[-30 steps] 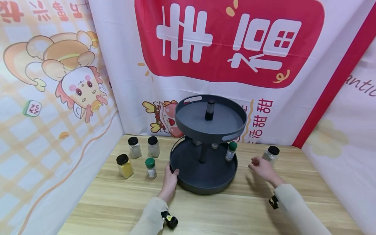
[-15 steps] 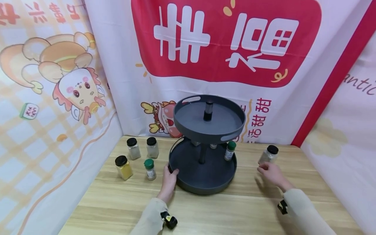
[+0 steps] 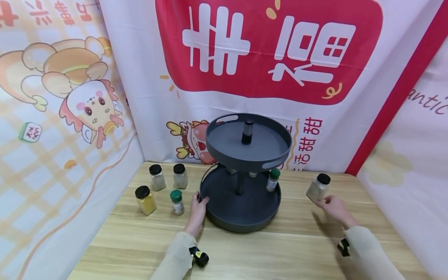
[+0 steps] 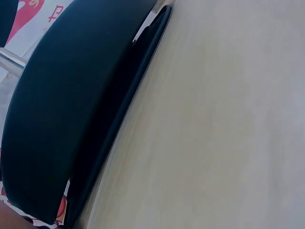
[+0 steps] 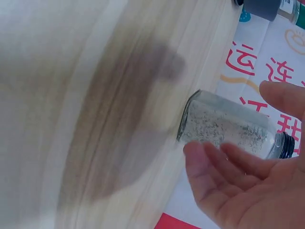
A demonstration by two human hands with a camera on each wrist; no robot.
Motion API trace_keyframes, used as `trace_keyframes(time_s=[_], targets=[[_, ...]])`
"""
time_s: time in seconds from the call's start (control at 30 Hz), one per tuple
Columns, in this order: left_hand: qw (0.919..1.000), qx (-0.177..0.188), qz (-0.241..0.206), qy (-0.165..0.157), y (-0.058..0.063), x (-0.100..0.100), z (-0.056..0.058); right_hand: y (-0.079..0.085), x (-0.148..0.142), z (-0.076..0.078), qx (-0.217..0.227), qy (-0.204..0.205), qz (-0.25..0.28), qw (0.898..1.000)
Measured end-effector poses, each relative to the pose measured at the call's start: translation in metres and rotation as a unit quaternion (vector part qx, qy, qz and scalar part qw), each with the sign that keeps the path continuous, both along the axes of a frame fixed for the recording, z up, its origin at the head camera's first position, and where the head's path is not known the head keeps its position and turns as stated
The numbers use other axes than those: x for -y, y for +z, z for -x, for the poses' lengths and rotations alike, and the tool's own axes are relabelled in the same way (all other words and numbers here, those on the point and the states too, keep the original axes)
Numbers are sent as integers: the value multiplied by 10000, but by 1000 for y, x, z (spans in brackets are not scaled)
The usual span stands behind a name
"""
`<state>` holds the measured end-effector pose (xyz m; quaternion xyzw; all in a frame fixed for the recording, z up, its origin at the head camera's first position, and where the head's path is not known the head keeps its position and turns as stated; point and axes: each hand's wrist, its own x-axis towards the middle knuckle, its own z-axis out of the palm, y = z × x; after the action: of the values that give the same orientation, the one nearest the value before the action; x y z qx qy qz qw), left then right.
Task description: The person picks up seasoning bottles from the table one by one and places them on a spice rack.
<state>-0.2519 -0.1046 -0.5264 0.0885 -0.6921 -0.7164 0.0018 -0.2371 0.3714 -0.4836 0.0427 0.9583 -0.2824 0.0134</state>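
Note:
A dark grey two-tier round tray point(image 3: 241, 217) stands on the table. At the near left of its lower tier, my left hand point(image 3: 196, 214) grips the rim, thumb over the edge; in the left wrist view only a sliver of that hand shows beside the tray's wall point(image 4: 62, 109). My right hand point(image 3: 336, 210) is at the near right side of a clear jar point(image 3: 317, 188) with a black lid. In the right wrist view, its fingers reach along the jar point(image 5: 224, 124), which has dark specks inside, and the thumb stands apart from it.
Left of the tray stand a yellow-filled jar point(image 3: 146, 201), two black-lidded clear jars point(image 3: 158, 179) point(image 3: 180, 178) and a green-capped bottle point(image 3: 177, 204). Another green-capped bottle point(image 3: 272, 182) is on the lower tier, with other containers partly hidden behind. Printed cloths hang around the wooden table point(image 3: 259, 252).
My right hand has moved to the right and slightly nearer, from in front of the jar to its near right side. The left hand keeps its place on the tray's rim.

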Motion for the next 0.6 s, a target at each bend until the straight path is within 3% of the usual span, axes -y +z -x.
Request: trace_keyframes(time_s=[0.2, 0.43, 0.6], targets=[[10000, 43, 27, -28, 0, 5, 7, 3, 0, 4, 157, -173, 414, 9989], [10000, -29, 37, -28, 0, 7, 13, 6, 5, 11, -616, -380, 806, 9941], [10000, -52, 65, -24, 3, 9, 14, 7, 4, 18, -641, -498, 774, 9937]])
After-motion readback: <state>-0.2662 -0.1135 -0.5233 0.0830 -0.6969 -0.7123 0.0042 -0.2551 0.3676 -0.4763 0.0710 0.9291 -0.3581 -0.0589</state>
